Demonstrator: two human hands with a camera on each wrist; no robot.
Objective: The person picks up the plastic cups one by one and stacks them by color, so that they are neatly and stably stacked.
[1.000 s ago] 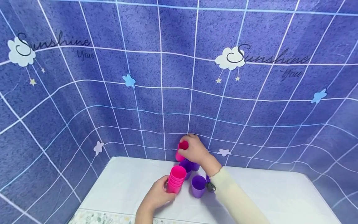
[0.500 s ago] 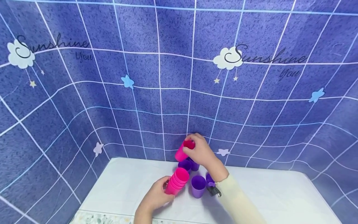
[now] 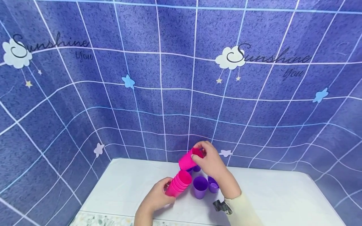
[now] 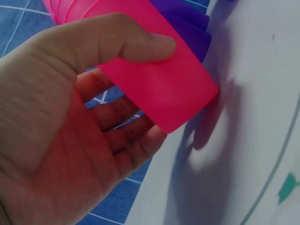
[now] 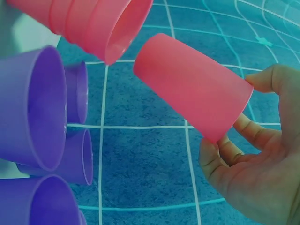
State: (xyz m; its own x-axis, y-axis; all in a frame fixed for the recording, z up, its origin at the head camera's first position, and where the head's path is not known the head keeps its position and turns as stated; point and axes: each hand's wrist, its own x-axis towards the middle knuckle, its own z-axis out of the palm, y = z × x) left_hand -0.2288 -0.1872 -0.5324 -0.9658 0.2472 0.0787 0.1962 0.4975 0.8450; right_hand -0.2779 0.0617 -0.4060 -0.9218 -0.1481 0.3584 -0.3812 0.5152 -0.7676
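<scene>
My left hand [image 3: 157, 196] grips a stack of several nested pink cups [image 3: 178, 183], thumb on one side and fingers behind. The stack tilts, its mouth up and to the right. In the left wrist view the bottom cup [image 4: 164, 89] shows its base close to the white surface. With my right hand [image 3: 211, 163] I pinch a single pink cup [image 3: 187, 160] near its rim. That cup leans, base down and left, just above the stack's mouth. In the right wrist view a gap separates the single cup [image 5: 192, 86] from the stack [image 5: 89, 26].
Several purple cups stand upright on the white tabletop [image 3: 127, 179]: one in front [image 3: 200, 188], another purple cup [image 3: 213, 185] beside it, others partly hidden behind the pink ones. A blue gridded curtain [image 3: 158, 110] hangs behind and at both sides. A black clip [image 3: 222, 207] sits at the right sleeve.
My right hand has brought the single pink cup rightward and down, tipping it so its base points toward the stack. The left hand has tilted the stack to the right.
</scene>
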